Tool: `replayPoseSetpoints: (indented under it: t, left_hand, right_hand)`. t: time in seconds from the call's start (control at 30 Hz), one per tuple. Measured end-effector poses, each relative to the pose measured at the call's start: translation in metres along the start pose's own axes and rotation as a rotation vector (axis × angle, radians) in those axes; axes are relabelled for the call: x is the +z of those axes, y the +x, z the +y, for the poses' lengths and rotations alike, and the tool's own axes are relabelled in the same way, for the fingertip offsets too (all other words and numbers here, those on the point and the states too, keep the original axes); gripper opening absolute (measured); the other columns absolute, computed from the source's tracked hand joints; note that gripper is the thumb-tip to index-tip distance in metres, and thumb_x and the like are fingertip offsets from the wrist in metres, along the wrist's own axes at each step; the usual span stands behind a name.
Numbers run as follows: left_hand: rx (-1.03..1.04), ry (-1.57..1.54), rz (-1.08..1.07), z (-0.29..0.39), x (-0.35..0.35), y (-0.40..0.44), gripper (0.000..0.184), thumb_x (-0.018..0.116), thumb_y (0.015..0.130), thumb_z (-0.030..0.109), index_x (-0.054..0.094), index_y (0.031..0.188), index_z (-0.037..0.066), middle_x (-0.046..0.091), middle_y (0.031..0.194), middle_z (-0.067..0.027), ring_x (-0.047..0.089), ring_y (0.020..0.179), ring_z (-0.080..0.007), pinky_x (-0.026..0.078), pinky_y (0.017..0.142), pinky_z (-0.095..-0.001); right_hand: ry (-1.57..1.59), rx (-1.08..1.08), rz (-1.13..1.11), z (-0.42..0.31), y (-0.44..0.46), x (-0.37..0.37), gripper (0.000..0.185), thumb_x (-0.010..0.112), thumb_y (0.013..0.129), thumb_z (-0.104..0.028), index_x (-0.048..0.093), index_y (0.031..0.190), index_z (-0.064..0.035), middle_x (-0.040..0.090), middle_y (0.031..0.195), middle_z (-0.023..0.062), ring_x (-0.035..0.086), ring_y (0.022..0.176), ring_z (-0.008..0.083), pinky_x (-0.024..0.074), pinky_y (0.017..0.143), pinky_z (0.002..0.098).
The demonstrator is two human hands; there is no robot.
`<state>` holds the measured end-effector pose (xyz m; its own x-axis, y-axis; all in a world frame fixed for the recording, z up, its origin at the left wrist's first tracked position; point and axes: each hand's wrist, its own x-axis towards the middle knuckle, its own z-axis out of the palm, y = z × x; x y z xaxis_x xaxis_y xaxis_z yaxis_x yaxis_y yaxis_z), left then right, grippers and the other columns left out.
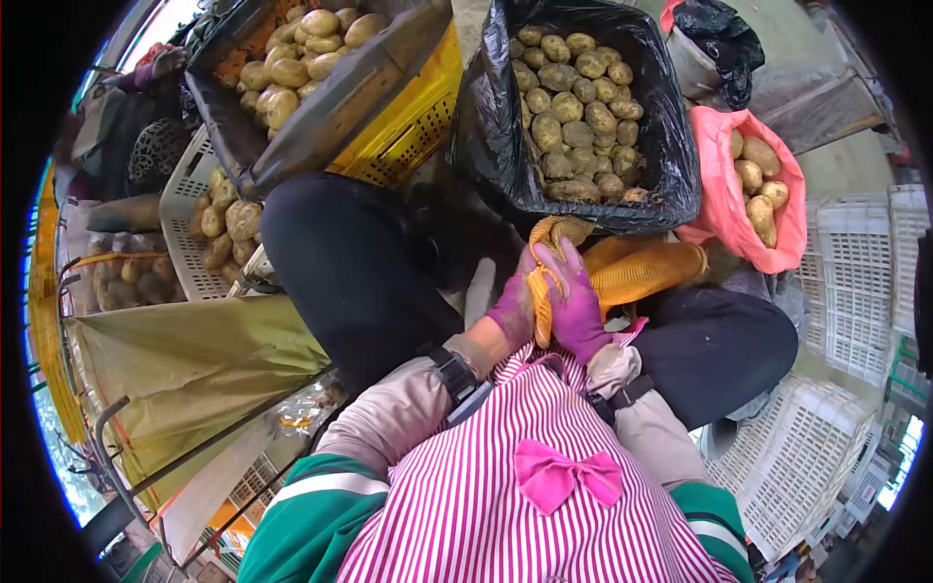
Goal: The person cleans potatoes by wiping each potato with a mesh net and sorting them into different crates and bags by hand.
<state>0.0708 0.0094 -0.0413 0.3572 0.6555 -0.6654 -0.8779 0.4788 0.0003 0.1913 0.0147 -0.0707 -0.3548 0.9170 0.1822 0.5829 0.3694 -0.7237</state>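
Note:
In front of my lap my left hand (513,309), in a purple glove, is closed on a twisted length of orange mesh bag (542,303). Pressed close beside it, my right hand (580,309), gloved the same way, also grips the mesh, its fingers bent around the twist. The bag's loop rises above both hands, against the near rim of a crate lined with black plastic (671,194). More orange mesh (646,272) stretches to the right over my leg; what it holds, if anything, is hidden. Small, dirt-covered potatoes (583,117) fill the lined crate.
At the upper left, a yellow crate (403,117) with a dark liner holds larger potatoes (301,58). A white basket (185,185) of potatoes stands below it. On the right are a pink bag (705,146) of potatoes and stacked white crates (787,457).

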Motion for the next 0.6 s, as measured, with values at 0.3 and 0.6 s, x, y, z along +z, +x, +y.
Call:
replayPoseSetpoints:
  t: [0.3, 0.6]
  left_hand:
    - [0.423, 1.3, -0.006, -0.028, -0.02, 0.021, 0.033, 0.049, 0.099, 0.026, 0.055, 0.122, 0.004, 0.061, 0.113, -0.0103, 0.059, 0.106, -0.0178, 0.045, 0.092, -0.0294]
    - [0.382, 0.265, 0.04, -0.021, -0.042, 0.054, 0.028, 0.049, 0.1, 0.021, 0.052, 0.124, 0.007, 0.063, 0.107, -0.0124, 0.062, 0.103, -0.0249, 0.049, 0.088, -0.0336]
  right_hand:
    - [0.812, 0.508, 0.006, 0.103, 0.005, 0.02, 0.022, 0.05, 0.095, -0.028, 0.062, 0.097, -0.0098, 0.066, 0.083, 0.008, 0.065, 0.074, 0.0249, 0.0542, 0.068, 0.0374]
    - [-0.025, 0.147, 0.389, 0.024, 0.0, 0.038, 0.023, 0.049, 0.096, -0.014, 0.059, 0.114, -0.0047, 0.064, 0.106, 0.0107, 0.064, 0.093, 0.0244, 0.0508, 0.086, 0.0336]
